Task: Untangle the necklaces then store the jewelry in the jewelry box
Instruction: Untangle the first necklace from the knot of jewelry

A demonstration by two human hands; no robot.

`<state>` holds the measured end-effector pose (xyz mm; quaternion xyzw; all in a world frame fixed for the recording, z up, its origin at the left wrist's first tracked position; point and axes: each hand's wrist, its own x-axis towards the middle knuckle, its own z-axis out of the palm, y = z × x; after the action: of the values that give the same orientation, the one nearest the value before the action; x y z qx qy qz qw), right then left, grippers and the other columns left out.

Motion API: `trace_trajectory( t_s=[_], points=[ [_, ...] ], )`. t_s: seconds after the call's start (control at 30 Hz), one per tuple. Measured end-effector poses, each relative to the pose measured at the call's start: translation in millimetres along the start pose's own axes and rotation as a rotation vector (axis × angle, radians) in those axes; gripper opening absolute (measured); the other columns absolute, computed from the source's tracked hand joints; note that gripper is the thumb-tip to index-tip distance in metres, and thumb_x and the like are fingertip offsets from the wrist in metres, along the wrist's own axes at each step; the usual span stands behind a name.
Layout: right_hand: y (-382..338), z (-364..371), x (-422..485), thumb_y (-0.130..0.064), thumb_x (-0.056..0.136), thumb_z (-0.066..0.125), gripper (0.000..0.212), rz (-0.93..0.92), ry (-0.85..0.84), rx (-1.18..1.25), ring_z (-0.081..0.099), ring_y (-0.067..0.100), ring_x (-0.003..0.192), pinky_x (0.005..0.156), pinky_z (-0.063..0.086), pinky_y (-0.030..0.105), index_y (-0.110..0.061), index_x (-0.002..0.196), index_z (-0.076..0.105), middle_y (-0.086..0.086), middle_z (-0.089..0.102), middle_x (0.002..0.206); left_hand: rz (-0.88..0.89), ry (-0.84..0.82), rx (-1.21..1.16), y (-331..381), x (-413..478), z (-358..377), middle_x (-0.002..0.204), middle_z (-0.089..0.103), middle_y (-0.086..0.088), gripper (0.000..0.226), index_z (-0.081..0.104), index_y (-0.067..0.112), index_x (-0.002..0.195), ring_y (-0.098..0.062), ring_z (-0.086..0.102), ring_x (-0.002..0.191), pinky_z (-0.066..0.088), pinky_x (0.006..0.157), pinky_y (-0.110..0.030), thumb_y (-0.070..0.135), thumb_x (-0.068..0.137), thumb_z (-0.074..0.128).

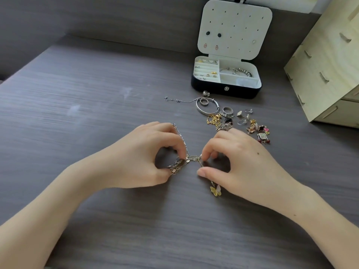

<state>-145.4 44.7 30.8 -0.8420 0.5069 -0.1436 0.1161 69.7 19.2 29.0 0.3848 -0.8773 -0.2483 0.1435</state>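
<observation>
The untangling step is in hand. The tangled necklaces (191, 159) lie on the table (93, 98), well in front of the open jewelry box (213, 90) and a little to its left. The left hand (141, 158) pinches one side of the knot between thumb and forefinger, and the right hand (239, 162) pinches the other side. A butterfly pendant (215, 191) hangs out below. The loose jewelry (229, 117) waits just in front of the box. Next, I think, the fingers must pull gently apart to loosen the chains without breaking them.

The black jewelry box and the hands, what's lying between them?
Head view: loose jewelry lies there on the grey table: a silver bangle, a silver ring, a gold chain, small earrings.
</observation>
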Motion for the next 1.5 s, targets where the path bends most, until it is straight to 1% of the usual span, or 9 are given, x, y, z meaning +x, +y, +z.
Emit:
trace_trajectory(
  t_s=[0.23,0.33,0.5,0.87,1.07,1.2,1.27,1.4,1.5],
  points=[
    [8.7,-13.3,-3.2,-0.035,0.075,0.074,0.023,0.029,-0.131,0.065,0.042,0.001,0.087,0.075,0.03,0.014,-0.033,0.093,0.06,-0.018,0.05,0.085,-0.05,-0.13,-0.081,-1.2,-5.3,-11.6,0.103,0.049,0.017,0.05,0.056,0.038,0.1,0.0,0.043,0.101,0.03,0.082,-0.007,0.019,0.054,0.056],
    [5.2,-11.4,-3.7,-0.023,0.076,0.069,0.021,-0.014,-0.086,0.074,0.045,0.006,0.088,0.079,0.034,0.021,-0.032,0.093,0.063,-0.016,0.052,0.087,-0.082,-0.096,-0.15,-2.1,-4.0,-11.4,0.103,0.052,0.016,0.039,0.059,0.036,0.095,-0.001,0.047,0.103,0.035,0.083,-0.009,0.02,0.06,0.058],
    [-14.9,8.8,-2.1,-0.035,0.08,0.052,0.022,-0.213,-0.006,0.011,0.043,0.016,0.072,0.065,0.039,0.033,-0.032,0.091,0.07,-0.005,0.052,0.078,-0.085,0.031,-0.101,-4.1,2.7,-1.4,0.09,0.054,0.011,0.01,0.067,0.027,0.081,-0.004,0.052,0.087,0.035,0.072,-0.007,0.027,0.072,0.07],
    [-17.0,16.7,-7.1,-0.028,0.082,0.044,0.034,-0.282,-0.043,-0.025,0.036,0.015,0.068,0.059,0.035,0.031,-0.03,0.107,0.068,-0.005,0.049,0.074,-0.081,0.152,0.043,-9.8,7.1,5.3,0.08,0.051,0.012,0.023,0.057,0.028,0.074,0.001,0.05,0.076,0.034,0.068,-0.005,0.009,0.082,0.065],
    [-13.0,7.7,-12.2,-0.018,0.083,0.055,0.027,-0.367,-0.135,0.144,0.032,0.007,0.068,0.064,0.033,0.025,-0.035,0.094,0.074,-0.013,0.045,0.072,-0.066,0.171,0.127,-13.3,6.3,3.1,0.085,0.055,0.007,0.013,0.065,0.022,0.084,-0.012,0.049,0.078,0.034,0.071,-0.012,0.011,0.082,0.059],
    [-10.3,3.3,-8.5,-0.019,0.081,0.062,0.019,-0.279,-0.121,0.26,0.043,0.01,0.072,0.067,0.035,0.02,-0.03,0.092,0.073,-0.012,0.054,0.074,-0.074,0.162,0.147,-13.7,5.6,2.7,0.089,0.055,0.008,0.025,0.066,0.028,0.09,-0.014,0.049,0.084,0.035,0.075,-0.022,0.019,0.075,0.048],
    [-8.1,4.4,-4.3,-0.023,0.08,0.062,0.015,-0.227,-0.019,0.241,0.045,0.009,0.073,0.07,0.037,0.021,-0.026,0.09,0.072,-0.014,0.057,0.075,-0.068,0.147,0.117,-11.7,4.4,0.9,0.089,0.054,0.009,0.026,0.066,0.029,0.089,-0.011,0.048,0.082,0.033,0.074,-0.014,0.018,0.073,0.048],
    [-5.2,13.1,7.1,-0.042,0.078,0.053,0.024,-0.123,0.121,0.071,0.045,0.01,0.072,0.071,0.034,0.023,-0.025,0.085,0.068,-0.013,0.056,0.074,-0.067,0.061,0.022,-7.3,0.8,-4.1,0.089,0.052,0.012,0.014,0.066,0.029,0.086,-0.002,0.048,0.084,0.033,0.073,-0.006,0.031,0.072,0.062],
    [-6.5,17.1,12.7,-0.042,0.077,0.057,0.021,-0.083,0.097,0.03,0.048,0.016,0.072,0.069,0.036,0.028,-0.023,0.078,0.066,-0.009,0.056,0.072,-0.085,0.044,-0.026,-6.5,0.6,-3.8,0.084,0.053,0.012,0.012,0.066,0.029,0.078,0.001,0.049,0.082,0.034,0.069,-0.007,0.022,0.075,0.075]
  ],
)
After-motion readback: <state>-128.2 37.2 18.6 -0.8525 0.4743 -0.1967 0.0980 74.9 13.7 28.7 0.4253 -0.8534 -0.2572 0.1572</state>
